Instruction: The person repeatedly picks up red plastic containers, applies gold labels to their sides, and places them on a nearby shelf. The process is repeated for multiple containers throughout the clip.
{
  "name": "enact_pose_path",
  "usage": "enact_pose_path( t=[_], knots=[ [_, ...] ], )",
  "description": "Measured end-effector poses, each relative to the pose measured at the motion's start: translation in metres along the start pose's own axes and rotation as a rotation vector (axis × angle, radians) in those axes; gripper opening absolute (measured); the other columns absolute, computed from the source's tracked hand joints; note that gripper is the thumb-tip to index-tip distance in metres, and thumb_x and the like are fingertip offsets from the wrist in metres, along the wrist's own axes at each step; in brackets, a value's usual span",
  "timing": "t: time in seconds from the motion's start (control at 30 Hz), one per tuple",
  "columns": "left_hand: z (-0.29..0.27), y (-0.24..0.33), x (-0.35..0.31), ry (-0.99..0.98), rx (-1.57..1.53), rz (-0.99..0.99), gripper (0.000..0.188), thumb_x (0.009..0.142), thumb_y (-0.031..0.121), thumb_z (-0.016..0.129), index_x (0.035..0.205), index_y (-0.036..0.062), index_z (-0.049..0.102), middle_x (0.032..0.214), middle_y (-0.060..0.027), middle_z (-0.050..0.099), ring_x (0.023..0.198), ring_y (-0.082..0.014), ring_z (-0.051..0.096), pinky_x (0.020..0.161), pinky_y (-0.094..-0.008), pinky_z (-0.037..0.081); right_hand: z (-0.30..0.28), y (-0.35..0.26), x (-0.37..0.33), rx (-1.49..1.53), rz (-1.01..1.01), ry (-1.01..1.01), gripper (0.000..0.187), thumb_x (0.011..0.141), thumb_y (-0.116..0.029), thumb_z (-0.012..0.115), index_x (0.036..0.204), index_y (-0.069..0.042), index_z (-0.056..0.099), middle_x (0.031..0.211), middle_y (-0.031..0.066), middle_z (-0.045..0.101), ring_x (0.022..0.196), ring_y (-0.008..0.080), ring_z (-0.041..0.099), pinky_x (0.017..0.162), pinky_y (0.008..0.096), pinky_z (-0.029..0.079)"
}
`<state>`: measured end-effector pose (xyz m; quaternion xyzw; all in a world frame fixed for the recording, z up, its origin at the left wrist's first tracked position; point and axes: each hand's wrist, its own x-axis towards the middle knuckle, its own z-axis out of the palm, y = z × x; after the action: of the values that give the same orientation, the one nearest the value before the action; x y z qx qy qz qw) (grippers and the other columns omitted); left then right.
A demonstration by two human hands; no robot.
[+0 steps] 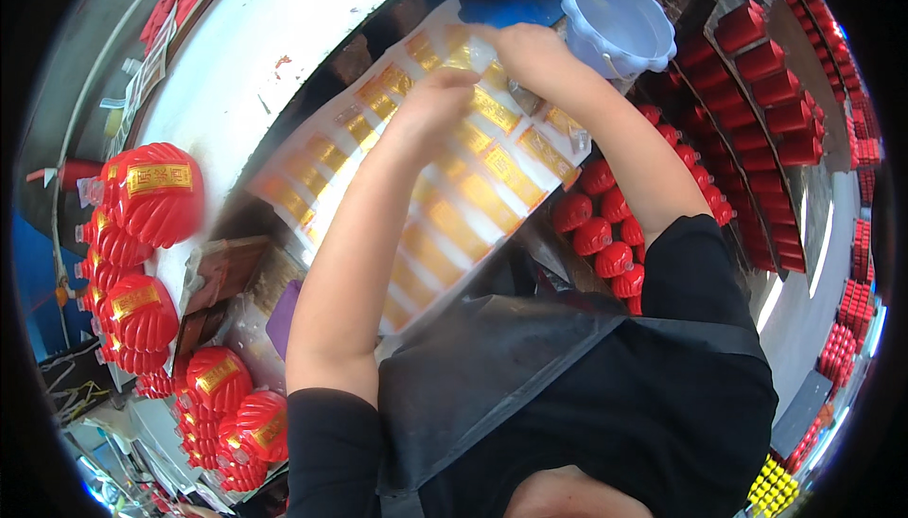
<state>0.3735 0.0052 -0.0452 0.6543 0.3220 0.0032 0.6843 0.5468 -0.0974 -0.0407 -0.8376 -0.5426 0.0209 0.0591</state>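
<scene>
A large white sheet with rows of gold labels (501,170) lies aslant in front of me, its lower left part smeared by motion. My left hand (437,102) is over its upper middle, the fingers curled and blurred; what they touch is hard to make out. At the sheet's upper edge, my right hand (530,52) has its fingers pressed together on the sheet, with the fingertips blurred. Something clear and shiny, of a kind I cannot make out, shows beneath my right wrist.
A pale blue scalloped bucket (619,31) stands beyond my right forearm. Red ribbed bottles with gold labels (151,194) line the left, beside a white tabletop (293,21). Plain red bottles (615,258) cluster under my right arm. Rows of red cylinders (761,64) fill a rack at right.
</scene>
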Motion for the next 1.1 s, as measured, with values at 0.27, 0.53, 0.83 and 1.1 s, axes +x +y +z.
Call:
enact_pose_path(
  t=[0.27, 0.53, 0.83, 1.1],
  knots=[
    [0.027, -0.006, -0.024, 0.077, 0.695, 0.55, 0.034, 0.092, 0.004, 0.056, 0.122, 0.006, 0.074, 0.127, -0.0119, 0.072, 0.116, -0.0305, 0.068, 0.099, -0.0405, 0.053, -0.029, 0.024, -0.119, 0.149, 0.083, 0.254, 0.026, 0.096, -0.023, 0.065, 0.116, -0.008, 0.073, 0.089, 0.0186, 0.074, 0.083, 0.0366, 0.073, 0.074, 0.0465, 0.057],
    [0.073, -0.023, -0.035, 0.002, 1.052, 1.045, 0.05, 0.078, 0.003, 0.067, 0.128, 0.0045, 0.066, 0.135, -0.0162, 0.065, 0.109, -0.0356, 0.065, 0.096, -0.0423, 0.054, -0.005, 0.004, -0.177, 0.383, 0.598, 0.228, 0.056, 0.083, -0.043, 0.083, 0.118, -0.004, 0.063, 0.08, 0.011, 0.07, 0.077, 0.0294, 0.072, 0.069, 0.0407, 0.055],
    [0.077, -0.023, -0.037, -0.112, 1.179, 1.011, 0.033, 0.076, 0.007, 0.068, 0.109, 0.0051, 0.066, 0.107, -0.0083, 0.065, 0.094, -0.0309, 0.062, 0.083, -0.0416, 0.054, 0.032, 0.017, -0.184, 0.604, 0.565, 0.271, 0.037, 0.086, -0.023, 0.076, 0.114, -0.002, 0.064, 0.083, 0.0095, 0.068, 0.077, 0.0226, 0.069, 0.071, 0.0363, 0.054],
    [0.076, -0.024, -0.041, -0.125, 1.202, 0.967, 0.042, 0.078, 0.007, 0.068, 0.119, 0.0052, 0.066, 0.114, -0.0074, 0.066, 0.097, -0.0303, 0.063, 0.086, -0.0407, 0.054, 0.029, 0.016, -0.178, 0.626, 0.654, 0.263, 0.037, 0.088, -0.028, 0.079, 0.108, 0.0, 0.065, 0.081, 0.0053, 0.068, 0.075, 0.0141, 0.064, 0.071, 0.0323, 0.053]
  ],
)
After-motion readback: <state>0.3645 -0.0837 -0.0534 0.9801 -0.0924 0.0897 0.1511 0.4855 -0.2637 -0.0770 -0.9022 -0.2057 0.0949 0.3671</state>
